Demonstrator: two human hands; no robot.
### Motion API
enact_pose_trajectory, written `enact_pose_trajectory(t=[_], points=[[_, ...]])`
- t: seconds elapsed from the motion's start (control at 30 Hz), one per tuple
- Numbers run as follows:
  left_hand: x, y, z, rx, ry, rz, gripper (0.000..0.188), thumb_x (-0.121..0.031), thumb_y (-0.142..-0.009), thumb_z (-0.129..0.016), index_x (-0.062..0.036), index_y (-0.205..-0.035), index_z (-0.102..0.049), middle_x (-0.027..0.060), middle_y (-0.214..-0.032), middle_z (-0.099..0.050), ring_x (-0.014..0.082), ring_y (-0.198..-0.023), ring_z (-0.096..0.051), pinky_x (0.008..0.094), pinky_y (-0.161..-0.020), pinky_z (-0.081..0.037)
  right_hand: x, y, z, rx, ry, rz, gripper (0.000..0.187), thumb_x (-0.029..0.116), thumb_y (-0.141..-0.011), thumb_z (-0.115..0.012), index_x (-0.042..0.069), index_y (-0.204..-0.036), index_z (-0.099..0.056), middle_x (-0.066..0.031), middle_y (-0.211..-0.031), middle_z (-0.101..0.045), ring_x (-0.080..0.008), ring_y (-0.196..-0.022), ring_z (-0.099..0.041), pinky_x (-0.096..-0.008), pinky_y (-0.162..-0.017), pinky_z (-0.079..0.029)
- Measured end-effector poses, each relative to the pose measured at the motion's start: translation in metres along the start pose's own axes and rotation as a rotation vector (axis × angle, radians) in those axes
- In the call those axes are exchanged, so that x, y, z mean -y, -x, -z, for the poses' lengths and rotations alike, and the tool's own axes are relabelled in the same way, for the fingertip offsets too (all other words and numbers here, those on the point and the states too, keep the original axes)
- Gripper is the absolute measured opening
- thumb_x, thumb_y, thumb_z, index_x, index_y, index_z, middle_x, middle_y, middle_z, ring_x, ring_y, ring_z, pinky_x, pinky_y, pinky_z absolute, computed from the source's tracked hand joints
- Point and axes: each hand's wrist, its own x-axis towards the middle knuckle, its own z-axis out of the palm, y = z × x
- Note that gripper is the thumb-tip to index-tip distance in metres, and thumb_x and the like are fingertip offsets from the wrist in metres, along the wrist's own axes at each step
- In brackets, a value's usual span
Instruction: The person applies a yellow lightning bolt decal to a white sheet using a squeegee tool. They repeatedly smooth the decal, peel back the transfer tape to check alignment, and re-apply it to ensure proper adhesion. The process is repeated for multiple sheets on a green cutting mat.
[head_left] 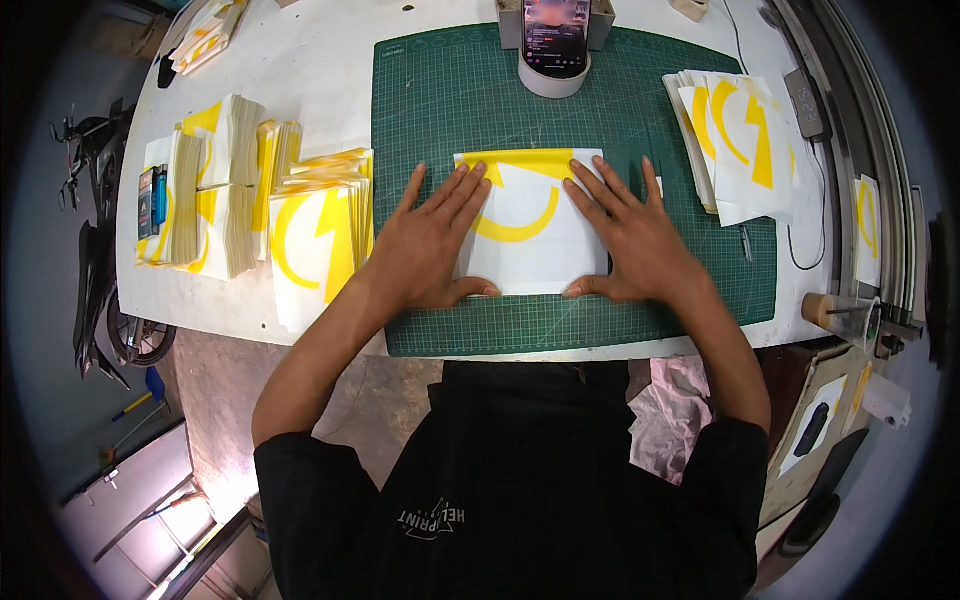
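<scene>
A white folded sheet [530, 262] with a yellow printed band and curve lies flat on the green cutting mat [430, 110]. My left hand [428, 245] rests on its left side, fingers spread, the thumb along the near edge. On the opposite side my right hand [640, 245] lies flat with its fingers apart, thumb also at the near edge. Neither hand grips anything; both press on the sheet. Whether it is one layer or several cannot be seen.
Stacks of folded yellow-and-white sheets [320, 225] stand at the left, with a small blue-and-black box [152, 200] on one. More sheets [740, 150] lie fanned at the right, near a slim cutter [746, 243]. A phone [556, 38] stands in a white holder [555, 82] at the back.
</scene>
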Motion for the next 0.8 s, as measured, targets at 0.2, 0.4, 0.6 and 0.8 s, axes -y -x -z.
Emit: enact_pose_trajectory(t=[0.2, 0.4, 0.6, 0.8], points=[[0.004, -0.008, 0.009, -0.004, 0.011, 0.009, 0.143, -0.086, -0.067, -0.077, 0.0064, -0.163, -0.025, 0.0237, -0.172, -0.026, 0.0342, -0.162, -0.025, 0.0574, -0.132, -0.014, -0.006, -0.013, 0.006, 0.056, 0.008, -0.048, 0.158, 0.094, -0.044, -0.078, 0.003, -0.165, -0.032, -0.0143, -0.172, -0.033, -0.0345, -0.162, -0.025, -0.0734, -0.127, -0.006], [0.007, -0.008, 0.004, -0.038, 0.005, 0.056, 0.152, -0.090, -0.059, -0.077, 0.0078, -0.162, -0.025, 0.0261, -0.172, -0.026, 0.0388, -0.161, -0.024, 0.0593, -0.132, -0.012, -0.005, -0.017, 0.013, 0.147, 0.015, -0.088, 0.164, 0.096, -0.041, -0.078, 0.006, -0.168, -0.024, -0.0134, -0.175, -0.027, -0.0319, -0.163, -0.021, -0.0704, -0.129, -0.004], [0.003, -0.010, 0.015, 0.053, -0.086, 0.115, 0.156, -0.092, -0.056, -0.077, 0.0080, -0.163, -0.024, 0.0276, -0.173, -0.022, 0.0477, -0.161, -0.016, 0.0650, -0.130, -0.008, -0.014, -0.015, 0.014, 0.153, -0.001, -0.061, 0.164, 0.091, -0.040, -0.083, 0.007, -0.168, -0.024, -0.0115, -0.175, -0.026, -0.0292, -0.164, -0.020, -0.0702, -0.129, -0.003], [-0.011, -0.027, 0.013, -0.096, -0.119, 0.055, 0.153, -0.090, -0.057, -0.079, 0.0067, -0.163, -0.027, 0.0344, -0.171, -0.019, 0.0476, -0.163, -0.006, 0.0645, -0.130, -0.005, -0.006, -0.017, 0.020, 0.117, -0.001, -0.066, 0.158, 0.082, -0.041, -0.089, 0.005, -0.165, -0.030, -0.0131, -0.173, -0.031, -0.0316, -0.162, -0.025, -0.0739, -0.127, -0.007]])
